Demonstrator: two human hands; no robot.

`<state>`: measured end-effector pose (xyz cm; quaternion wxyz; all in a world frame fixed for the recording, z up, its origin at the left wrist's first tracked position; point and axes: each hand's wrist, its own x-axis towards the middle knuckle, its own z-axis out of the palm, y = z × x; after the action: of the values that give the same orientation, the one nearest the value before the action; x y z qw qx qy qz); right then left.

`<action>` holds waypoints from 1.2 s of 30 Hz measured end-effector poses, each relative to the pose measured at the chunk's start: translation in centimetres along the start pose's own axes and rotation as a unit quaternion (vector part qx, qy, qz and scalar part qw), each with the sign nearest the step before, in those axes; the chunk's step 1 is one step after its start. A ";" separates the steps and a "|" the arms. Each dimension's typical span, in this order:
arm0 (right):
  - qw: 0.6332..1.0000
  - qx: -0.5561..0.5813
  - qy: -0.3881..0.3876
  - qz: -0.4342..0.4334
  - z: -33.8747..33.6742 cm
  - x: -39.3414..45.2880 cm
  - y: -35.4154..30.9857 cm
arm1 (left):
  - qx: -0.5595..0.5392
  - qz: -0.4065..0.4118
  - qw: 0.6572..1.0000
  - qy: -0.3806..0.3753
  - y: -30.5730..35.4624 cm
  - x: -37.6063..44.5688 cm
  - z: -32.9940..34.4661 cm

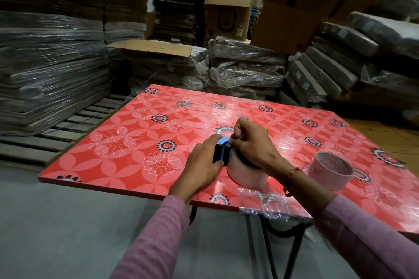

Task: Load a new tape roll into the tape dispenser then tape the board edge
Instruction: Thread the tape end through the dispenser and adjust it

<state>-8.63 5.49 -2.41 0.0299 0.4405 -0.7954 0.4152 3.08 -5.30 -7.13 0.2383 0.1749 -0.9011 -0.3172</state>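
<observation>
A red flowered board [140,133] lies on a black metal stand. On it, near the front edge, sits the tape dispenser [223,152] with a clear tape roll [243,176] mounted on it. My left hand [199,169] grips the dispenser's black rollers from the left. Fingers of my right hand [251,142] are pinched at the dispenser's top by the blue plate; whether they hold the tape end I cannot tell. A second, nearly used-up roll [330,171] lies on the board to the right. Crumpled clear tape [265,205] sticks over the board's front edge.
Plastic-wrapped stacks of flat cardboard [45,63] rise on the left on wooden pallets [68,129]. More wrapped bundles [244,70] and cardboard boxes [226,11] stand behind the board. Grey concrete floor [68,233] lies in front.
</observation>
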 end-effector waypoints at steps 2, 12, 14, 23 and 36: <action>1.000 0.003 0.001 0.002 0.0 0.1 0.1 | -0.005 0.003 1.000 0.006 -0.2 0.0 0.0; 0.999 -0.003 -0.011 -0.033 -1.5 -0.4 0.4 | -0.021 -0.006 1.000 0.008 -0.6 0.0 -0.3; 0.997 -0.046 -0.039 -0.041 -1.9 -0.5 0.4 | -0.032 -0.003 0.999 0.002 -0.8 0.1 -0.6; 0.980 -0.140 -0.112 -0.081 -1.9 -1.6 1.0 | -0.043 0.023 0.999 -0.018 -0.8 -0.2 -1.0; 0.979 -0.156 -0.110 -0.074 -2.0 -1.7 1.2 | -0.072 0.017 0.997 0.011 -1.7 0.0 -1.1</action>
<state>-9.06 8.32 -2.57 0.0409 0.5309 -0.8143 0.2312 3.92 -7.06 -7.49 0.2652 0.1453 -0.8762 -0.3754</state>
